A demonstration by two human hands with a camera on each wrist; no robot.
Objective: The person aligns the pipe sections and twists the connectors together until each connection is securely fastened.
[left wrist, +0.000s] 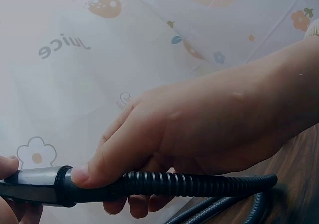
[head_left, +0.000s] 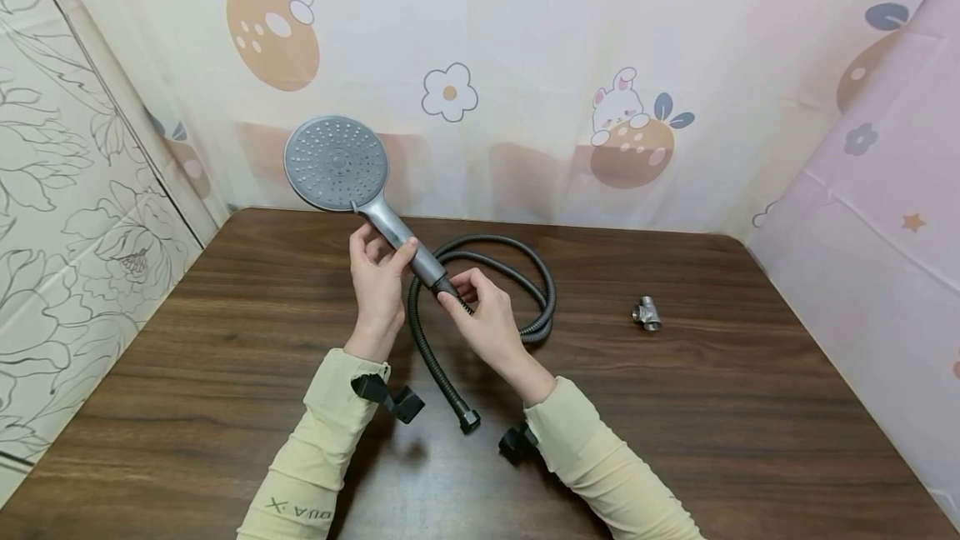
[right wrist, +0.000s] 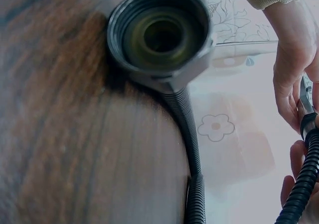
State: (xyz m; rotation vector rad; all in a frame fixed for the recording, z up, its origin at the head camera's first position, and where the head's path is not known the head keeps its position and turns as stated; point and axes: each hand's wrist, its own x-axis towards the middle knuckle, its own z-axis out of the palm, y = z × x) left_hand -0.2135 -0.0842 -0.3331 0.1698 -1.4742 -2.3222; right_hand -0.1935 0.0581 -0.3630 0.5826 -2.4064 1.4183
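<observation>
My left hand grips the grey handle of a shower head, whose round spray face is turned toward me in the head view. At the handle's lower end, my right hand pinches the black connector of the shower hose. That connector meets the handle end; the left wrist view shows the right thumb lying along it. The ribbed hose loops on the table behind the right hand. Its free end carries a hose nut, seen open-mouthed and large in the right wrist view.
A small metal tee fitting lies on the right half of the brown wooden table. A printed curtain hangs along the table's back edge, and a flower-patterned panel stands on the left.
</observation>
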